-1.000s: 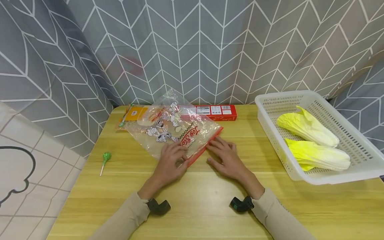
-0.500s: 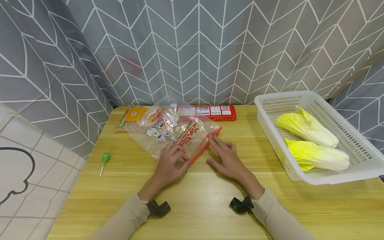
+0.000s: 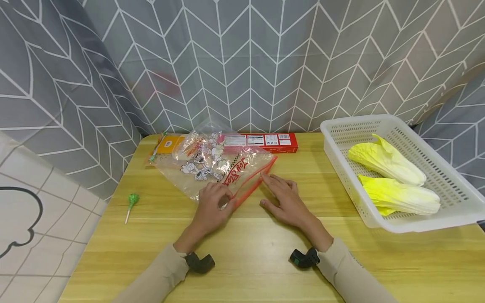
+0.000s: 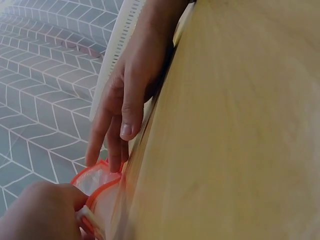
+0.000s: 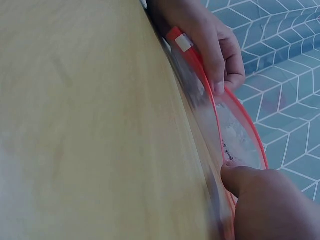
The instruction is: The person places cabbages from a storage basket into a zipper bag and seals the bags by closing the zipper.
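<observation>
Head view — my left grip (image 3: 212,206) pinches the red rim (image 3: 248,195) of the clear bag (image 3: 238,166), my right grip (image 3: 285,201), straight-fingered, touches it — best part it gently.

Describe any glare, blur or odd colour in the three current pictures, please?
Head view: fairly sharp, with small bright glints on the crinkled clear bag and a pale sheen on the wooden table; left wrist view: softer, the table's grain faint and duller; right wrist view: also soft, with the patterned curtain looking bluer than in the head view.
</observation>
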Action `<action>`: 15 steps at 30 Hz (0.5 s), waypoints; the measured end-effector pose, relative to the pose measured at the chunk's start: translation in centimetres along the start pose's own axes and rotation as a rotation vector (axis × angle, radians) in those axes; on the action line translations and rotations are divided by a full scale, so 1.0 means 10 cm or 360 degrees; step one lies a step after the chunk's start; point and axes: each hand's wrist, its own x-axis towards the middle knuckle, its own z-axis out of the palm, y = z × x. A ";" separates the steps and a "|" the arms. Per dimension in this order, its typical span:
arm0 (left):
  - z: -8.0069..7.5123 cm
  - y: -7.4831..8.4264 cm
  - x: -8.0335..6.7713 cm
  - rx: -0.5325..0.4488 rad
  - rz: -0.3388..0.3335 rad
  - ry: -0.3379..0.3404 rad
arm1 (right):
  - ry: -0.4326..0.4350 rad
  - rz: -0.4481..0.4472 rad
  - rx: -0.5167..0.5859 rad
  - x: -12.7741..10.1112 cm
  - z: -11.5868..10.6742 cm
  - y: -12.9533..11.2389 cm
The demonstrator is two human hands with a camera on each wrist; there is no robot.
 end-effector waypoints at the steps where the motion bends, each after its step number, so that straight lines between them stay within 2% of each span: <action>1: 0.00 -0.01 0.00 -0.0009 -0.0009 0.0004 | 0.0004 0.0002 0.0001 0.00 0.00 0.00; 8: -0.01 -0.01 0.00 -0.0093 -0.0087 0.0011 | 0.0054 -0.0003 0.0014 0.00 0.03 0.00; 15: -0.02 -0.01 0.01 -0.0090 -0.0081 0.0029 | 0.0123 0.0036 0.0057 0.02 0.01 -0.02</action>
